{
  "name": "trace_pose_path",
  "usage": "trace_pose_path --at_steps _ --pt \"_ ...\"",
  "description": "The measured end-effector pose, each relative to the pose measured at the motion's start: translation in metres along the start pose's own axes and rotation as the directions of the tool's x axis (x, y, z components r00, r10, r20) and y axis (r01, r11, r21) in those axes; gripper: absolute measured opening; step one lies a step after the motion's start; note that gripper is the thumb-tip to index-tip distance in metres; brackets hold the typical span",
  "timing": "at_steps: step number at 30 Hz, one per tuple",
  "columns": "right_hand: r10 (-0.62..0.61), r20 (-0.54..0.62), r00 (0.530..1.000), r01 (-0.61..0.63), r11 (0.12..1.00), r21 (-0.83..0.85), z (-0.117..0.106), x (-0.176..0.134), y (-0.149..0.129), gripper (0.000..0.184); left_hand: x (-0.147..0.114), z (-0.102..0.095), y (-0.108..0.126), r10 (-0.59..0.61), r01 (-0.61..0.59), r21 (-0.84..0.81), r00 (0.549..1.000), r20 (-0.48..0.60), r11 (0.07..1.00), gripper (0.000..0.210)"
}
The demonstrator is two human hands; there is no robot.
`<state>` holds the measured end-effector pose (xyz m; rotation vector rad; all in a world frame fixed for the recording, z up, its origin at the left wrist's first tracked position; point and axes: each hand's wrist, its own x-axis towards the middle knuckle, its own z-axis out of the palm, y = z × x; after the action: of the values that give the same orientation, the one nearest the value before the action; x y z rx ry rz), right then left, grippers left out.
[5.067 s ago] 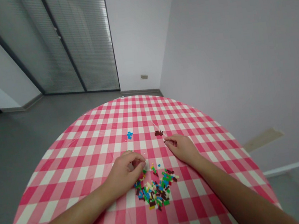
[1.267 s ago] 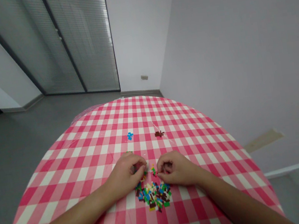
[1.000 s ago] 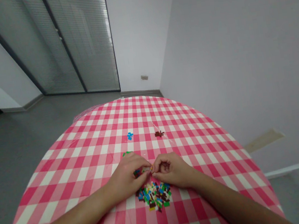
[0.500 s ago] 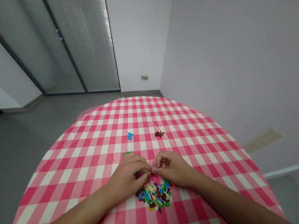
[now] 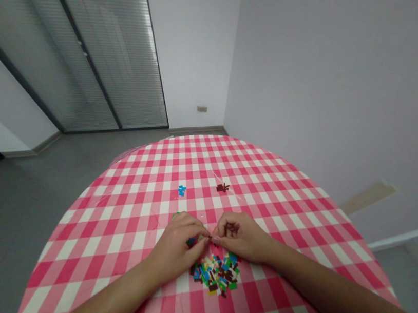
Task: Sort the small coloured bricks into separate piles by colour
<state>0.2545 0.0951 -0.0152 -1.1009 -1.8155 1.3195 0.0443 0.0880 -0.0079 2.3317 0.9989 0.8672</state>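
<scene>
My left hand (image 5: pixel 184 240) and my right hand (image 5: pixel 239 235) meet fingertip to fingertip over the far side of a pile of small building bricks (image 5: pixel 218 274). Both are closed in a pinch. A tiny dark bit shows between the fingertips, too small to name. The curled fingers of my right hand have brownish shapes in their hollow, which I cannot tell from shadow. The pile mixes blue, green, brown, white, yellow and red bricks; my left hand hides part of its far edge. Just beyond my left hand, green bricks (image 5: pixel 176 214) peek out, mostly covered.
Farther back on the round table with its red-and-white checked cloth (image 5: pixel 156 309) lie a small group of blue bricks (image 5: pixel 181 190) and a group of brown bricks (image 5: pixel 222 188). A wall (image 5: pixel 338 81) rises to the right, and glass panels with blinds (image 5: pixel 118 60) stand behind.
Both hands stay at nearly the same spot, with only slight shifts of the fingers. My left hand now covers a little more of the green bricks. The blue and brown groups are unchanged.
</scene>
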Motion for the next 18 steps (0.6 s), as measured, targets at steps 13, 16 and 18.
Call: trace_pose_path --at_steps 13,16,18 --pt "-0.164 -0.002 0.986 0.163 0.983 -0.085 -0.0008 0.0016 -0.0009 0.007 -0.0005 0.0018 -0.0025 -0.019 0.019 0.004 1.000 0.000 1.000 0.010" --pt "-0.169 0.011 0.986 0.169 0.980 -0.104 -0.0014 0.0017 -0.0006 0.007 -0.0008 0.0025 -0.0037 -0.022 0.022 0.015 1.000 0.012 1.000 0.010" --pt "-0.167 0.011 0.986 0.167 0.977 -0.132 -0.0017 0.0018 -0.0008 0.007 -0.0009 0.0030 -0.0044 -0.023 0.023 0.018 1.000 0.015 1.000 0.010"
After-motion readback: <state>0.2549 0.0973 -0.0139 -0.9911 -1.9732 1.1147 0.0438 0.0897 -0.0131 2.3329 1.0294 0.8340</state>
